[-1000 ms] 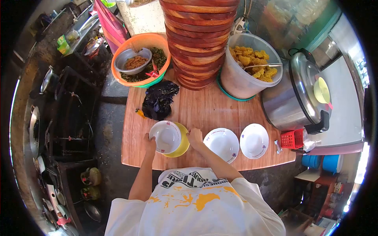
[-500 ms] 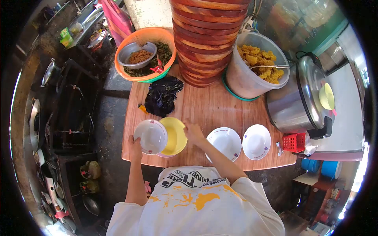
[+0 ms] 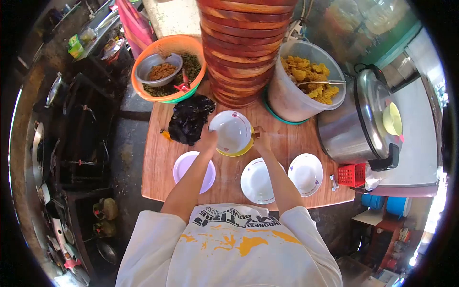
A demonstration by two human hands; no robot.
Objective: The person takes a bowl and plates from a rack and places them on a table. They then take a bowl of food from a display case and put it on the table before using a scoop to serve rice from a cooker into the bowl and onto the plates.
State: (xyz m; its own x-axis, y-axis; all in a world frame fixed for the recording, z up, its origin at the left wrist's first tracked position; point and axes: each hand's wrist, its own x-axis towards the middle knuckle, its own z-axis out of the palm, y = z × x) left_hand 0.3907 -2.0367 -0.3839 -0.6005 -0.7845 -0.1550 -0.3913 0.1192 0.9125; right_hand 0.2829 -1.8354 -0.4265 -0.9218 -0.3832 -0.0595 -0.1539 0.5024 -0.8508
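Over the middle of the table I hold a white bowl with reddish print inside its rim. My left hand grips its left edge. Below it shows part of a yellow bowl, mostly covered by the white one. My right hand has its fingers closed at the right side, on the yellow bowl's rim; whether it also touches the white bowl is hard to see. Under my left forearm lies a lilac plate, partly hidden. Beneath my right forearm is another white bowl.
A further white bowl stands right, near a red basket. At the back are an orange colander of greens, a tall stack of wooden bowls, a bucket of yellow crackers and a steel cooker. A black plastic bag lies left.
Both hands have carried the white and yellow bowls right and further back. The lilac plate that was mostly beneath them is now uncovered. My right hand has closed on the yellow bowl's rim.
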